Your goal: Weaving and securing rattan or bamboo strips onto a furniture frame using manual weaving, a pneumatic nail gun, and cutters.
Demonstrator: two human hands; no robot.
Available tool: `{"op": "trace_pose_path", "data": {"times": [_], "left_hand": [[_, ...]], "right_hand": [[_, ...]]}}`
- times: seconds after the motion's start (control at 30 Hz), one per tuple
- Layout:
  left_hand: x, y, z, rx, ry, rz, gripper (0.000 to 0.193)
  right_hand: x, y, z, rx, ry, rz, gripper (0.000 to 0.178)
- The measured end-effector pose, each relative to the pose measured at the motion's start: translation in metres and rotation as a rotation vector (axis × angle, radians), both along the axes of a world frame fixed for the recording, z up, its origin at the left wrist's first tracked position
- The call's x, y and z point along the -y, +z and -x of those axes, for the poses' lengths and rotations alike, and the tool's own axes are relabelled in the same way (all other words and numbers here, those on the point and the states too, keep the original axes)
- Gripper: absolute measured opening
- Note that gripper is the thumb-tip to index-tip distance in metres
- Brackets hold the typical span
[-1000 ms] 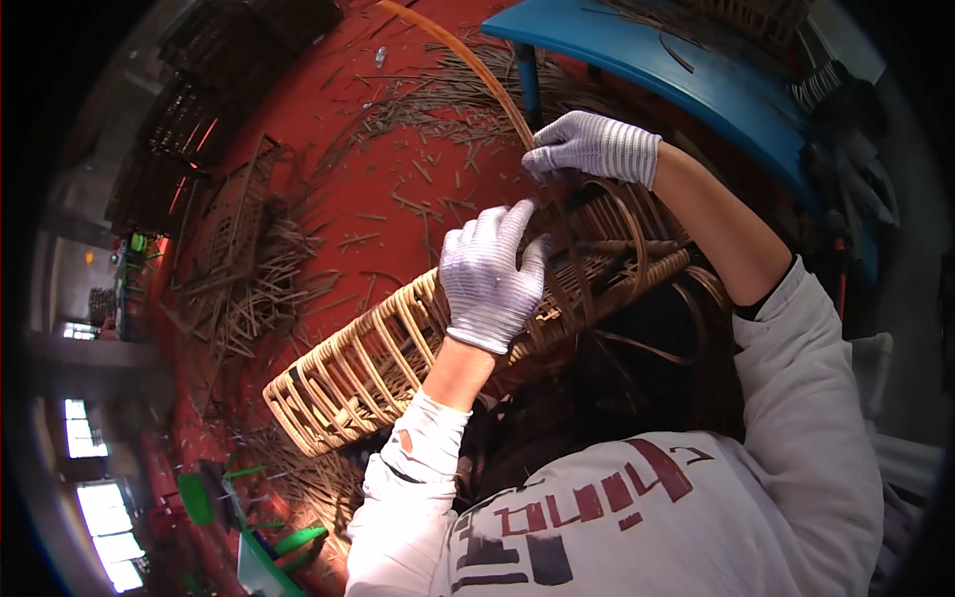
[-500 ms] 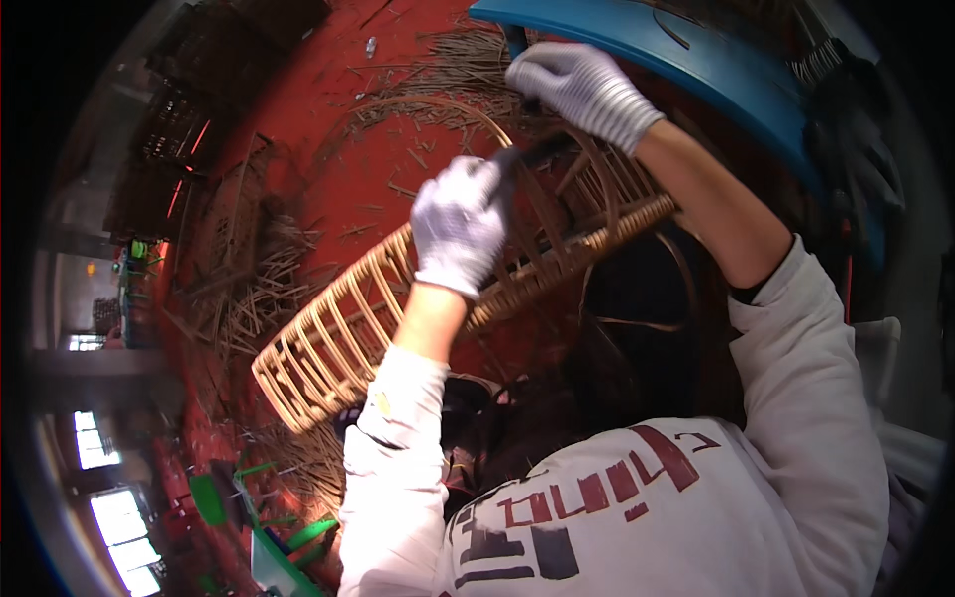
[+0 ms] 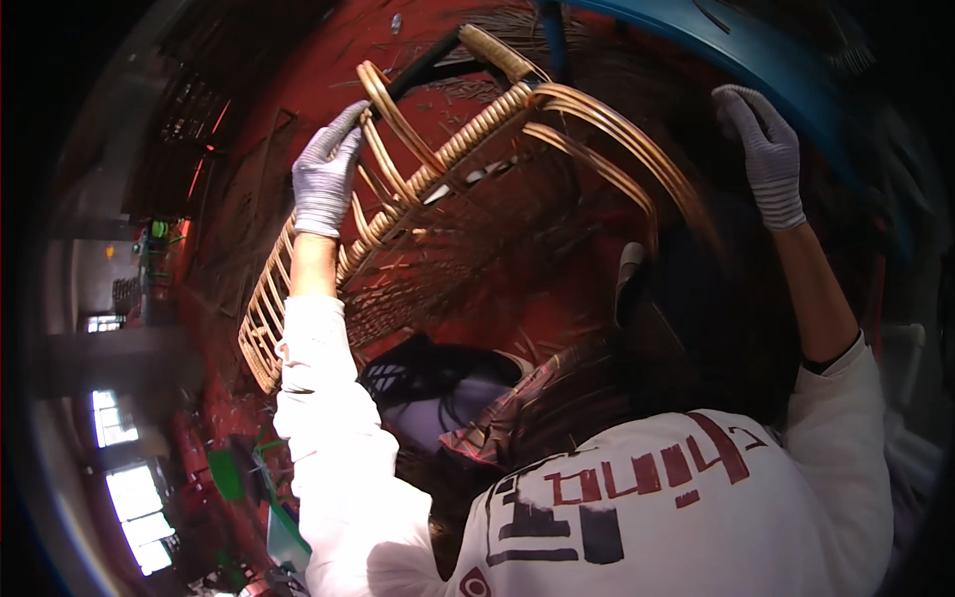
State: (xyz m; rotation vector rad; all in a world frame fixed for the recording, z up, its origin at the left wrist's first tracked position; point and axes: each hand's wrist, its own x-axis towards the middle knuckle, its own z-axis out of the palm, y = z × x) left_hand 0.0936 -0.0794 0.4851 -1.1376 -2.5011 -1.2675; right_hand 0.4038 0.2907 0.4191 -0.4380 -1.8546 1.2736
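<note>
A pale woven rattan frame (image 3: 398,214) with looped cane edges is held up in front of me, running from lower left to the top centre. My left hand (image 3: 323,184), in a grey knit glove, grips a cane loop on its left side. Long curved cane strands (image 3: 617,149) arc off the frame's upper end toward the right. My right hand (image 3: 768,159), also gloved, is raised at the upper right beside a blue curved object (image 3: 756,50), its back toward me. Whether it holds a strand is hidden. My white printed sweatshirt (image 3: 637,507) fills the bottom.
The red floor (image 3: 328,70) is littered with cane scraps and bundles (image 3: 249,219) on the left. Green items (image 3: 229,473) lie at the lower left near bright windows (image 3: 124,497). A black bar (image 3: 428,68) crosses the frame's top.
The rattan frame has been lifted and tilted higher. My left hand has shifted left onto its looped edge. My right hand has swung out to the right, away from the frame.
</note>
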Motion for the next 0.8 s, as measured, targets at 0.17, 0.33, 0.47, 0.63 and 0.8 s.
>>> {"op": "trace_pose_path", "data": {"times": [0.17,0.33,0.47,0.63,0.8], "left_hand": [[0.067,0.007,0.045,-0.095,-0.037,-0.074,0.035],[0.127,0.025,0.064,0.108,0.033,-0.259,0.036],[0.271,0.025,0.127,0.023,0.156,-0.15,0.038],[0.443,0.031,0.112,-0.25,0.359,0.109,0.045],[0.41,-0.007,0.008,0.468,0.735,-0.77,0.045]], "right_hand": [[0.024,-0.107,0.028,0.293,0.111,0.224,0.017],[0.069,-0.145,0.045,0.612,0.278,0.196,0.023],[0.118,-0.137,0.08,0.761,0.382,0.143,0.028],[0.164,-0.195,0.147,0.832,0.467,-0.003,0.028],[0.173,-0.25,0.206,0.855,0.449,-0.009,0.028]]}}
